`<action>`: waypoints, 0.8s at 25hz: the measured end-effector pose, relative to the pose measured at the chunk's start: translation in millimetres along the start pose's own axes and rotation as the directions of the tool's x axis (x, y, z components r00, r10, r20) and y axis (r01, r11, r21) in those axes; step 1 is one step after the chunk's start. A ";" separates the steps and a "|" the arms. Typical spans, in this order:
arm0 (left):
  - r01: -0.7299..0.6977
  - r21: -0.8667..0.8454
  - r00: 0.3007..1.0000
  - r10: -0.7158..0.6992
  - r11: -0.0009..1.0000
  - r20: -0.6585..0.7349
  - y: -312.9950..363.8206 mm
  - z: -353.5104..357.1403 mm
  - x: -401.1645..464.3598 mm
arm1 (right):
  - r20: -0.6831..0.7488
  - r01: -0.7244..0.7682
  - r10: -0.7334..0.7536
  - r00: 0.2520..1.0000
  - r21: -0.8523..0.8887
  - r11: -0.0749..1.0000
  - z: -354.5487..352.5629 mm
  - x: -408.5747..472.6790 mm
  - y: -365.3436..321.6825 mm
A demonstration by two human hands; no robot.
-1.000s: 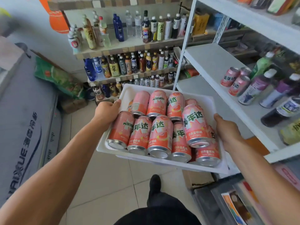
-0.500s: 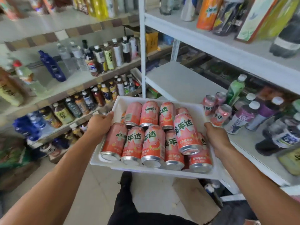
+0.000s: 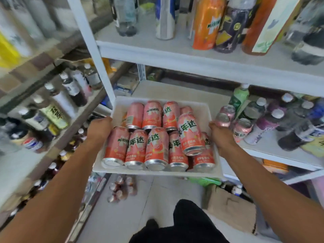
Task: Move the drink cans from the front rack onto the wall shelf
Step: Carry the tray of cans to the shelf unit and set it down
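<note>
- The left hand [image 3: 99, 128] gripped the white tray's [image 3: 201, 109] left edge; the right hand [image 3: 221, 134] gripped its right edge.
- Pink drink cans [image 3: 154, 146] lay on their sides in the tray, one resting atop the others near the right edge.
- Three more pink cans [image 3: 241, 128] stood on the white shelf [image 3: 273, 153] just beside the right hand, next to bottles [image 3: 263, 123].
</note>
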State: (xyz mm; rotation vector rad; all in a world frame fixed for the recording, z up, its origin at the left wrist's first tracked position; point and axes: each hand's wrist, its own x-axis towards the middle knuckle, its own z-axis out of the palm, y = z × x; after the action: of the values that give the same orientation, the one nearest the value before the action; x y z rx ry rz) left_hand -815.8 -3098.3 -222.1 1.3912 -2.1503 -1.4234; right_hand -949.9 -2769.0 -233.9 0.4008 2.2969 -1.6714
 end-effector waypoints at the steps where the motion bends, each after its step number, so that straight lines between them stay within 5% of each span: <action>1: -0.012 0.007 1.000 0.012 1.000 0.024 8.6 2.1 18.6 | -0.014 -0.022 0.022 1.000 0.019 1.000 9.6 7.3 -4.2; 14: -0.069 0.109 0.977 0.045 0.992 0.210 41.5 77.4 150.5 | -0.151 -0.092 0.070 0.986 -0.145 0.985 61.0 92.0 -24.6; 20: -0.086 0.149 0.964 0.045 0.985 0.264 38.3 94.7 181.8 | -0.234 -0.148 0.128 0.964 -0.070 0.986 81.8 101.9 -6.5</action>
State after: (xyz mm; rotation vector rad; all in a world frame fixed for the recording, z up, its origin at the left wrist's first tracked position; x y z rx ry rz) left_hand -992.7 -3181.4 -294.6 1.2267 -2.4982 -1.5117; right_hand -1042.0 -2842.5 -290.7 0.7517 2.4278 -1.5212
